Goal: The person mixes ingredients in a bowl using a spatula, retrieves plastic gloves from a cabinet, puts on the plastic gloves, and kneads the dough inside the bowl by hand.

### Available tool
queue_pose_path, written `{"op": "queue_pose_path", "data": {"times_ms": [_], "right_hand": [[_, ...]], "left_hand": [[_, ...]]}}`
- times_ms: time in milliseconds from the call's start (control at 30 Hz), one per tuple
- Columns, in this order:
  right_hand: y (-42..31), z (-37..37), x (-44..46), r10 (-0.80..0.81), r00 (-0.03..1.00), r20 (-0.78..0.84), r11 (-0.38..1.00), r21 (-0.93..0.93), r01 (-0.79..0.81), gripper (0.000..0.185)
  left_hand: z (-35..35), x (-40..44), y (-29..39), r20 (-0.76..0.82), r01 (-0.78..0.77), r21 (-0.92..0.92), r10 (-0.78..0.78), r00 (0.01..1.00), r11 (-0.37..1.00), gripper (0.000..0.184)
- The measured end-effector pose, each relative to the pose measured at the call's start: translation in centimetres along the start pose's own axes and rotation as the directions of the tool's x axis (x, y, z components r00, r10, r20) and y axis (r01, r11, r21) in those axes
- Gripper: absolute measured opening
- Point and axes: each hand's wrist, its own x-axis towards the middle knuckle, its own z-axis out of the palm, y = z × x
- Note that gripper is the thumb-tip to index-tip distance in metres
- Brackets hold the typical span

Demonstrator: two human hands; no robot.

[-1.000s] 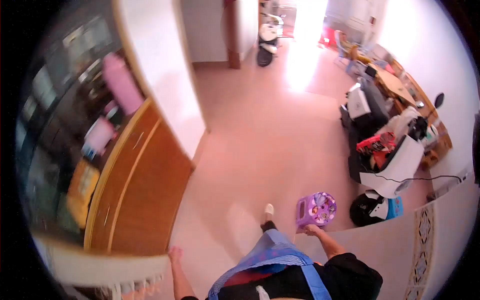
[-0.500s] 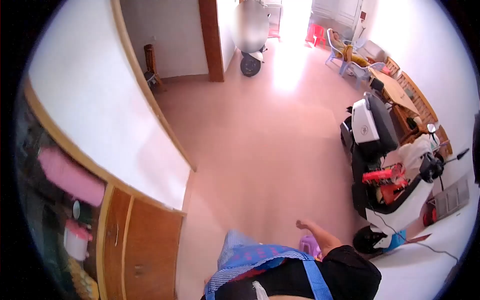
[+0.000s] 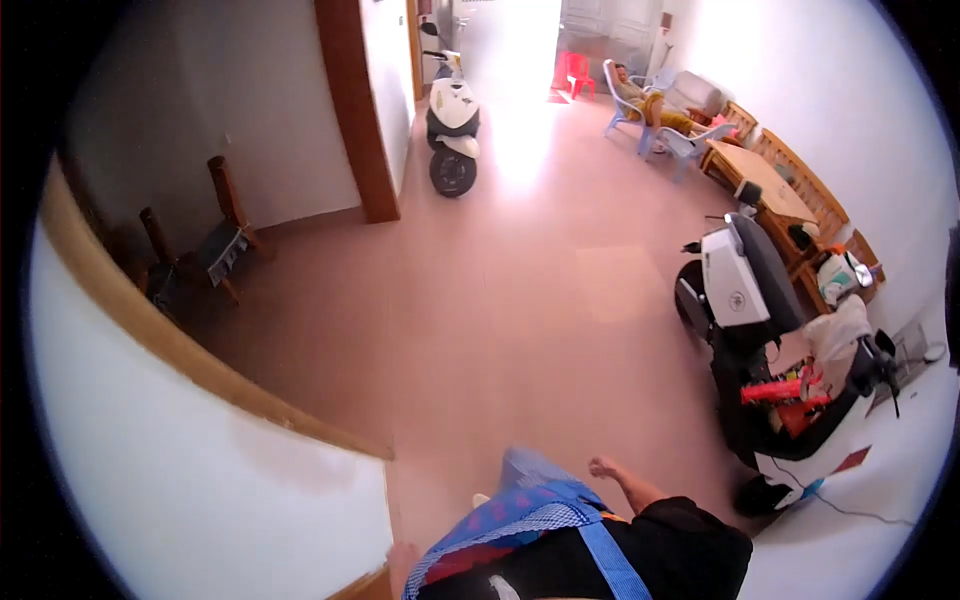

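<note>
My right hand (image 3: 604, 467) hangs over the pink floor, in front of the black sleeve, its fingers loosely curled with nothing visible in them. Beside the blue checked apron (image 3: 530, 510), my left hand (image 3: 402, 560) shows as a blurred patch near the end of the white wall; its fingers cannot be made out. A shoe tip (image 3: 481, 499) peeks out past the apron's left edge.
On the right stands a white and black scooter (image 3: 735, 290), with another scooter (image 3: 453, 130) near the bright doorway. A person (image 3: 650, 105) reclines in a chair by a wooden table (image 3: 760, 180). Wooden chairs (image 3: 228, 235) stand inside the left opening, past the wall edge (image 3: 250, 395).
The view has moved forward past the wooden cabinet, which has mostly left the picture. The purple stool has gone out of sight. My left hand shows again at the lower left.
</note>
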Motion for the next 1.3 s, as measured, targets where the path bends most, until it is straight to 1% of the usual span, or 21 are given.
{"op": "queue_pose_path", "data": {"times_ms": [33, 67, 100, 300, 367, 400, 433, 467, 500, 533, 600, 667, 700, 733, 833, 933, 1000, 1033, 1067, 1133, 1300], "right_hand": [[0.7, -0.9, 0.5, 0.053, 0.993, 0.103, 0.997, -0.066, -0.047, 0.019], [0.6, -0.9, 0.4, 0.114, 0.983, 0.146, 0.981, 0.137, -0.134, 0.016], [-0.7, -1.6, 0.4, 0.161, 0.97, 0.181, 0.969, 0.157, -0.19, 0.015], [-14.2, -11.8, 14.7, 0.229, 0.951, 0.205, 0.971, 0.022, -0.239, 0.015], [-21.6, -15.9, 24.5, 0.128, 0.966, 0.224, 0.992, -0.026, -0.125, 0.018], [-26.1, -17.6, 29.9, 0.02, 0.969, 0.245, 1.0, 0.001, -0.021, 0.02], [-30.7, -19.0, 35.6, -0.149, 0.951, 0.272, 0.988, 0.077, 0.133, 0.021], [-34.7, -19.7, 41.5, -0.422, 0.86, 0.286, 0.893, 0.296, 0.339, 0.023], [-40.9, -19.9, 48.0, -0.224, 0.913, 0.342, 0.872, -0.347, 0.344, 0.021], [-46.6, -19.2, 54.8, -0.258, 0.875, 0.408, 0.506, -0.715, 0.483, 0.019], [-56.6, -15.5, 66.5, -0.434, 0.725, 0.535, -0.121, -0.832, 0.542, 0.016], [-65.9, -8.9, 76.8, -0.665, 0.499, 0.556, -0.296, -0.809, 0.508, 0.015], [-70.9, -4.6, 79.1, -0.714, 0.449, 0.537, -0.075, -0.696, 0.714, 0.018], [-75.8, -0.3, 81.4, -0.76, 0.396, 0.516, 0.12, -0.487, 0.865, 0.022], [-89.7, 13.0, 73.6, -0.545, 0.629, 0.554, 0.74, -0.033, 0.671, 0.023], [-91.4, 21.1, 77.8, -0.519, 0.425, 0.742, 0.72, 0.112, 0.685, 0.025], [-88.7, 23.3, 87.6, -0.384, 0.255, 0.887, 0.226, -0.178, 0.958, 0.022], [-87.3, 23.6, 88.9, -0.399, 0.11, 0.91, 0.077, -0.086, 0.993, 0.022], [-90.0, 23.1, 86.0, -0.154, 0.391, 0.907, 0.764, -0.141, 0.629, 0.017], [-92.8, 25.4, 84.3, 0.129, 0.545, 0.828, 0.781, -0.424, 0.459, 0.018], [-100.9, 38.6, 87.9, 0.338, 0.569, 0.75, 0.56, -0.646, 0.518, 0.02]], "left_hand": [[-0.9, 3.4, 2.3, -0.044, -0.071, -0.049, 0.069, 0.997, 0.996, 0.021], [-1.7, 6.4, 4.7, -0.102, -0.114, -0.109, 0.103, 0.989, 0.987, 0.022], [-2.1, 8.6, 8.7, -0.155, 0.009, -0.411, -0.08, 0.985, 0.912, 0.024], [-2.6, 19.8, 18.5, -0.254, 0.05, -0.478, -0.192, 0.948, 0.877, 0.028], [-1.8, 23.1, 17.1, -0.317, 0.038, -0.572, -0.263, 0.911, 0.82, 0.023], [-1.1, 24.0, 16.0, -0.279, 0.158, -0.519, -0.341, 0.897, 0.84, 0.02], [-0.3, 24.5, 15.7, -0.239, 0.283, -0.458, -0.423, 0.874, 0.843, 0.017], [0.3, 23.3, 17.2, -0.235, 0.264, -0.611, -0.49, 0.84, 0.746, 0.016], [1.6, 21.9, 18.5, -0.214, 0.232, -0.745, -0.554, 0.805, 0.625, 0.016], [2.4, 22.1, 17.6, -0.154, 0.213, -0.821, -0.565, 0.811, 0.53, 0.018], [4.2, 21.6, 20.0, -0.196, 0.196, -0.85, -0.639, 0.744, 0.489, 0.022], [6.6, 22.6, 16.8, -0.188, -0.036, -0.952, -0.489, 0.852, 0.303, 0.023], [7.1, 23.1, 17.6, -0.26, 0.004, -0.878, -0.484, 0.835, 0.479, 0.023], [8.0, 23.0, 18.8, -0.235, 0.046, -0.881, -0.519, 0.822, 0.471, 0.023], [9.0, 25.6, 21.2, -0.172, 0.053, -0.93, -0.559, 0.811, 0.363, 0.022], [6.2, 31.3, 24.2, -0.181, -0.006, -0.954, -0.564, 0.805, 0.299, 0.021], [2.8, 34.4, 25.9, -0.207, -0.07, -0.966, -0.579, 0.788, 0.251, 0.021], [1.3, 36.1, 27.0, -0.219, -0.099, -0.969, -0.593, 0.775, 0.228, 0.021], [-0.1, 37.6, 27.7, -0.233, -0.133, -0.97, -0.606, 0.76, 0.205, 0.02], [-2.6, 39.8, 28.8, -0.261, -0.199, -0.965, -0.634, 0.728, 0.169, 0.02], [-7.7, 44.7, 29.3, -0.29, -0.343, -0.937, -0.712, 0.64, 0.074, 0.019]]}}
